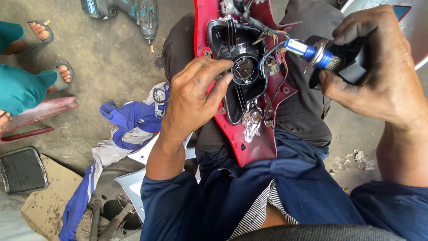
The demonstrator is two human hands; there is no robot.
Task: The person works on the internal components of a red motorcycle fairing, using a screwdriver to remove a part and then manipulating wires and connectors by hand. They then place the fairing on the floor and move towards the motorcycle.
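Two hands work over the lap. The left hand (191, 96) rests curled on the back of a red headlight cover (256, 143), thumb and fingers closed against the black lamp housing (236, 96) beside its round bulb socket (244, 70). The socket stands empty, so fitting appears not yet done. The right hand (379, 71) is clamped on a black cap, with a blue bulb (312, 53) projecting from it toward the socket, close to it but clearly apart. Loose coloured wires (276, 58) and a connector hang between bulb and housing; their connection state cannot be told. Judged from this, the cover is off and turned over; seating the bulb and closing the back remain.

Surface: bare, stained concrete floor (107, 67). A blue and white rag (129, 125) lies left of the knee, cardboard (49, 196) and a black pad (22, 169) beyond it. Farther off lie a power drill (133, 15), a red panel (40, 114), and another person's sandalled feet (42, 49)
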